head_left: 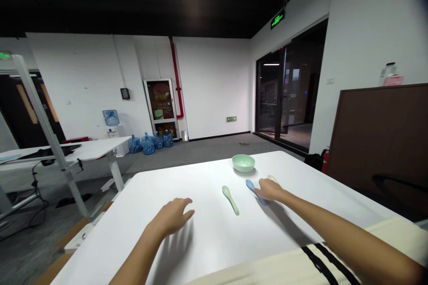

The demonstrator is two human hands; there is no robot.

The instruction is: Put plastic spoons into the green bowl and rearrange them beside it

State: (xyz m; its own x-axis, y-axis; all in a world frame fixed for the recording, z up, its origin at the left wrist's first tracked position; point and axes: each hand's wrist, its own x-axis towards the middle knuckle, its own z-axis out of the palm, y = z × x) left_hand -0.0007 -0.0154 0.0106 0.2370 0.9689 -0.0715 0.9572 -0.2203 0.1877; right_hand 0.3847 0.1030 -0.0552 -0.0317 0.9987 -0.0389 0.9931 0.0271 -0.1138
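My right hand (270, 190) is over the blue spoon (250, 184) on the white table, its curled fingers closed around the handle near the middle. The spoon's bowl points away to the left, and the handle end shows below the fingers. Just behind that hand lies a cream-coloured utensil (272, 179), mostly hidden. A light green spoon (230, 199) rests to the left of the blue one, and a green bowl (243, 164) stands near the far edge. My left hand (174, 215) hovers above the table at left, fingers apart and holding nothing.
The white table (207, 240) reaches from my body to its far edge. Another desk (110, 143) with a metal post stands at left. Blue water bottles (147, 144) sit by the wall. A brown partition (377, 138) rises at right.
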